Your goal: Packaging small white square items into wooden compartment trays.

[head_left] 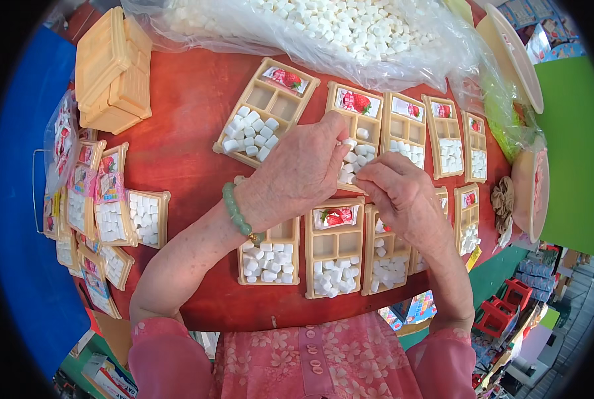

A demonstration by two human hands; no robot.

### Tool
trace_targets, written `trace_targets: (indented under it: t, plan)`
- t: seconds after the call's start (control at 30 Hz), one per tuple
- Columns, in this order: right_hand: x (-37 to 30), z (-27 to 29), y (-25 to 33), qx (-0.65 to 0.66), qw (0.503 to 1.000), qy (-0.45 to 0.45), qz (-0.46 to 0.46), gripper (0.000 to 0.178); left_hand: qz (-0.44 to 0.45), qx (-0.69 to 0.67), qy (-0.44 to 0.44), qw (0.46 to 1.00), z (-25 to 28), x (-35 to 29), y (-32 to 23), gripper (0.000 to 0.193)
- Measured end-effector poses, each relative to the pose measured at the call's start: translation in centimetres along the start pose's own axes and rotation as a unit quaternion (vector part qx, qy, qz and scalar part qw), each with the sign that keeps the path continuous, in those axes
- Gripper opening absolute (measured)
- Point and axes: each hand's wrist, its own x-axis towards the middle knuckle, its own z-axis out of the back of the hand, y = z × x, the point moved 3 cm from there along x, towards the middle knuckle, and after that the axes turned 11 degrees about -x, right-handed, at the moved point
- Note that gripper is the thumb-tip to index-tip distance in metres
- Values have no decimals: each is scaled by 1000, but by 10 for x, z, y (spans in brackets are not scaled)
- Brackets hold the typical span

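Note:
Both my hands are over a tan compartment tray [379, 123] holding a strawberry-printed sachet [357, 103] and white marshmallows [359, 154]. My left hand [300, 159], with a green bead bracelet [233, 211] at its wrist, is closed with thumb and forefinger together at the tray's left side. On the opposite side, my right hand [403, 196] bends its fingers in a pinch at the marshmallows. Whatever either pinch holds is hidden. Left of them lies a slanted tray [315, 85] with a sachet, marshmallows and two bare compartments.
A large clear bag of marshmallows [356, 30] lies across the far side of the red table [184, 86]. Stacked tan trays [104, 73] stand far left, with several filled trays [114, 223] piled below. More filled trays form two rows. Pale basins [531, 193] and a brown cloth [501, 203] are at right.

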Motion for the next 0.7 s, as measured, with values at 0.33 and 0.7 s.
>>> trace_targets:
  t: [0.33, 0.7]
  plan:
    - [34, 7, -21, 19, 994, -66, -87, 12, 53, -37, 5, 998, 4, 3, -2, 12]
    - [47, -10, -28, -81, 991, -81, -68, 11, 260, -428, 12, 866, 13, 5, 4, 16]
